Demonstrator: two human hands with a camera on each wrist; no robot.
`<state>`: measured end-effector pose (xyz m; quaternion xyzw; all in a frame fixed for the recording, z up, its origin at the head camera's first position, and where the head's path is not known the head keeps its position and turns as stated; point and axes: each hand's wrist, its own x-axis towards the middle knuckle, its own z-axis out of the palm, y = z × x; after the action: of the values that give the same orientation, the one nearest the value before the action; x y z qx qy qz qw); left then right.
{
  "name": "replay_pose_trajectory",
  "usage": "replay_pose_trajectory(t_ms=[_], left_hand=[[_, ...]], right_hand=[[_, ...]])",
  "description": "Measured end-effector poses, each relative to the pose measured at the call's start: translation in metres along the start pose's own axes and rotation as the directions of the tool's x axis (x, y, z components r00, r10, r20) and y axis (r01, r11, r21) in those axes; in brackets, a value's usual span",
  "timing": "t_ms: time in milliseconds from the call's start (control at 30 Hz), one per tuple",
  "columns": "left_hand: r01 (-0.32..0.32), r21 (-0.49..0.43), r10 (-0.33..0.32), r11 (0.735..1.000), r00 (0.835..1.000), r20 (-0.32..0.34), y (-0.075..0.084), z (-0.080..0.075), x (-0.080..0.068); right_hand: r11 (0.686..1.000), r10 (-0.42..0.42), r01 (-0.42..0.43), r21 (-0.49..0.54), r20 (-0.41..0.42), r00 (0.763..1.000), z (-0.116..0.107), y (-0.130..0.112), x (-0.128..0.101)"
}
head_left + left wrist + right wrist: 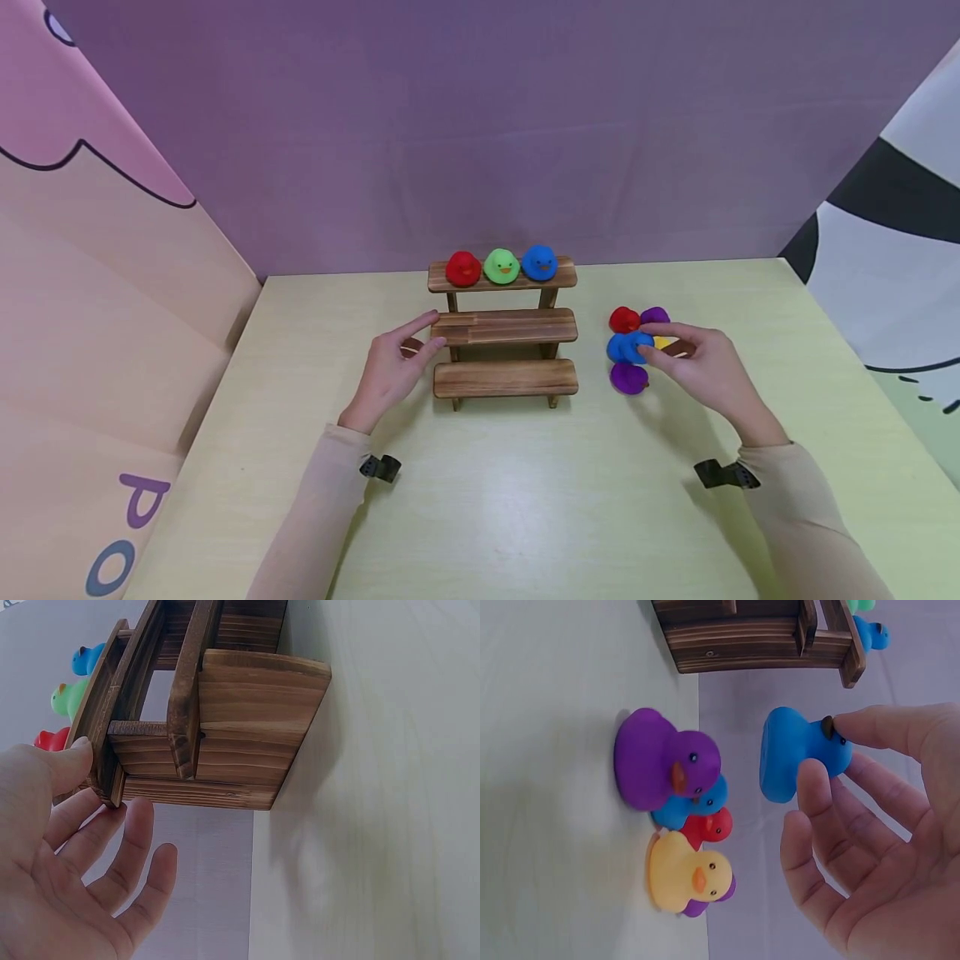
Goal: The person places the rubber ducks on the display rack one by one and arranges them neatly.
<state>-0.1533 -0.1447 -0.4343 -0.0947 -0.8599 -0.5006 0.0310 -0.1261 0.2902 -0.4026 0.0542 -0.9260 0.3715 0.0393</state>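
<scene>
A three-step wooden shelf (502, 327) stands mid-table, with a red duck (462, 268), a green duck (500, 266) and a blue duck (538, 262) on its top step. My left hand (431, 331) rests open against the left end of the middle step (225, 727). To the shelf's right, my right hand (826, 750) pinches a blue duck (787, 754) between thumb and forefinger, just above the table. Under and beside it sit a purple duck (660, 759), another blue duck (697, 806), a red duck (709, 827) and a yellow duck (682, 874).
The pale green table (525, 500) is walled by a purple backdrop behind, a pink and beige panel at left and a black and white panel at right. A second purple duck (655, 316) sits at the back of the cluster.
</scene>
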Motion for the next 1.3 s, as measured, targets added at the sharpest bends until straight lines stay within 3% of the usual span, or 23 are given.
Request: replay_pose_trajectory(t_ms=[867, 1300], left_hand=[[0.014, -0.001, -0.014, 1.000, 1.000, 0.000, 0.000, 0.000, -0.001], [0.005, 0.003, -0.005, 1.000, 1.000, 0.000, 0.001, 0.000, 0.000]], right_hand=[[0.995, -0.064, 0.063, 0.082, 0.008, 0.998, 0.016, -0.039, 0.016], [0.992, -0.057, 0.053, 0.116, 0.025, 0.998, 0.021, -0.058, 0.024]])
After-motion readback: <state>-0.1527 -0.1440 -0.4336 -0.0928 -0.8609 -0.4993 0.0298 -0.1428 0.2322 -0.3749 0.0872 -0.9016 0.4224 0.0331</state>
